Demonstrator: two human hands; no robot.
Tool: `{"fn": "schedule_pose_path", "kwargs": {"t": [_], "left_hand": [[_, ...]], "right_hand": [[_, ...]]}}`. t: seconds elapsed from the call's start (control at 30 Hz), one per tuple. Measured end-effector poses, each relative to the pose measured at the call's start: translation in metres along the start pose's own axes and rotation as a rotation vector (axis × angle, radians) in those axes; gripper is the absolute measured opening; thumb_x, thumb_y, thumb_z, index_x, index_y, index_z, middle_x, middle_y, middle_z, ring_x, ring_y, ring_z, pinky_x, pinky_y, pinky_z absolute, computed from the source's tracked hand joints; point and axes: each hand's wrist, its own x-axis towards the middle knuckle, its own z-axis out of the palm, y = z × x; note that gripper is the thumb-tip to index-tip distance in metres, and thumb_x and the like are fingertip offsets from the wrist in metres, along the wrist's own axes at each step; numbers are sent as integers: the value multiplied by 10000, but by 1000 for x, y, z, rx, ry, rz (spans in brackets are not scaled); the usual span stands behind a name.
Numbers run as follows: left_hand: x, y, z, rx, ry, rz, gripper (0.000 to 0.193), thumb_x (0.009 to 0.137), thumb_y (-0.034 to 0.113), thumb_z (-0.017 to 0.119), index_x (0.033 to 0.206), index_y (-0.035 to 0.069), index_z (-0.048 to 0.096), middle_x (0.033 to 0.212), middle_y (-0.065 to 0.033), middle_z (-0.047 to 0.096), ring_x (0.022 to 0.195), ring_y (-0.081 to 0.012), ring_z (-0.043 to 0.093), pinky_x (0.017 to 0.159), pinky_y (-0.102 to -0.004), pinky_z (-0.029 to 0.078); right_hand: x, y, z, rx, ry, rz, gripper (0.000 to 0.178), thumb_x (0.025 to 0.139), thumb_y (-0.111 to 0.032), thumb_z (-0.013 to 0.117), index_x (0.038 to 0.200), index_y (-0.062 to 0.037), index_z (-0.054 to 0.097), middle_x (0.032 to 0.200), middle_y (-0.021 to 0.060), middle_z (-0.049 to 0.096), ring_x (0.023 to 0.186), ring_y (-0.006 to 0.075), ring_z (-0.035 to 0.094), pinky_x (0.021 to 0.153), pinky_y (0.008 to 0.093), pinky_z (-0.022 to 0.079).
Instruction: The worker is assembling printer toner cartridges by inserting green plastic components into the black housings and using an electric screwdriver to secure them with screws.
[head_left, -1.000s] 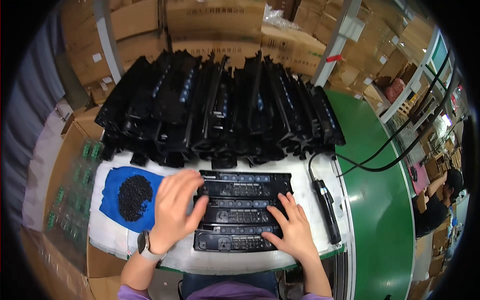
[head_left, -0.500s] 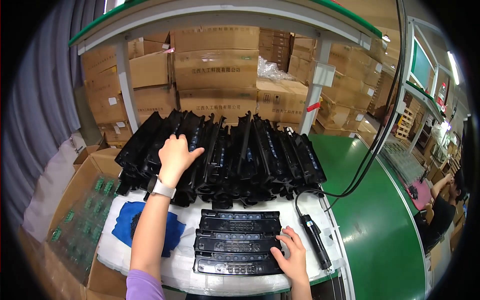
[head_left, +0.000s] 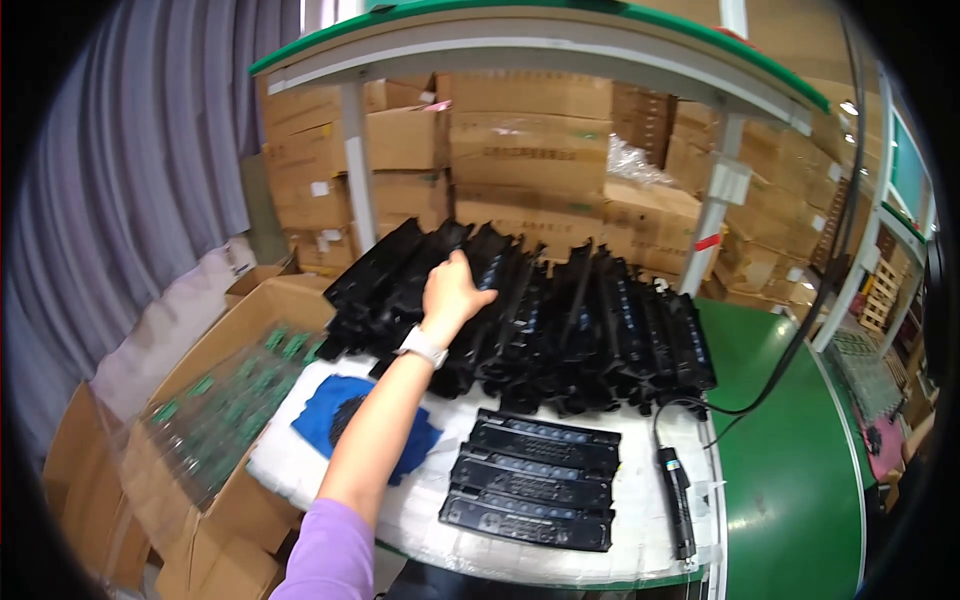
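My left hand, with a pale watch band at the wrist, reaches over a wide pile of black plastic strips. Its thumb is stretched out to the right and apart from the other fingers, which rest on or just above the strips and partly hide from view. No strip is seen lifted in it. Three more black strips, long and slightly curved, lie one below the other on the white table cover. My right hand is out of view.
A black electric screwdriver on a cable lies right of the three strips. Left is a blue cloth with small dark pieces, beside a cardboard box of bagged green parts. A green tabletop adjoins the right side.
The view has swung left, so everything sits further right. My right hand, earlier open beside the three strips, has gone out of view. My left hand stays over the pile.
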Motion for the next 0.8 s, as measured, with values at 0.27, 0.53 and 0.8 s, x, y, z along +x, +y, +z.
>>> {"fn": "schedule_pose_path", "kwargs": {"t": [0.27, 0.53, 0.8], "left_hand": [[7, 14, -10, -89, 11, -110, 633, 545, 321, 817, 1004, -15, 540, 935, -218, 632, 920, -335, 616, 805, -378, 489], [4, -2, -12, -231, 113, -124, 542, 529, 279, 821, 910, -6, 562, 858, -187, 645, 829, -312, 633, 753, -364, 503], [-5, 0, -27, -426, 280, -114, 486, 547, 326, 842, 863, 27, 626, 844, -101, 662, 763, -182, 631, 714, -307, 493]], "right_hand": [[-20, -2, 10, 222, 9, -233, 157, 889, -280, 437, 770, -187, 479, 740, 4, 468, 593, 163, 484, 507, 334, 351], [-28, 29, 19, 399, 33, -534, 101, 898, -237, 437, 903, -157, 498, 880, 34, 496, 712, 163, 506, 592, 330, 384], [-6, -6, -22, 316, -207, -652, 166, 907, -195, 436, 1035, -128, 517, 1020, 63, 524, 830, 163, 527, 676, 326, 417]]}}
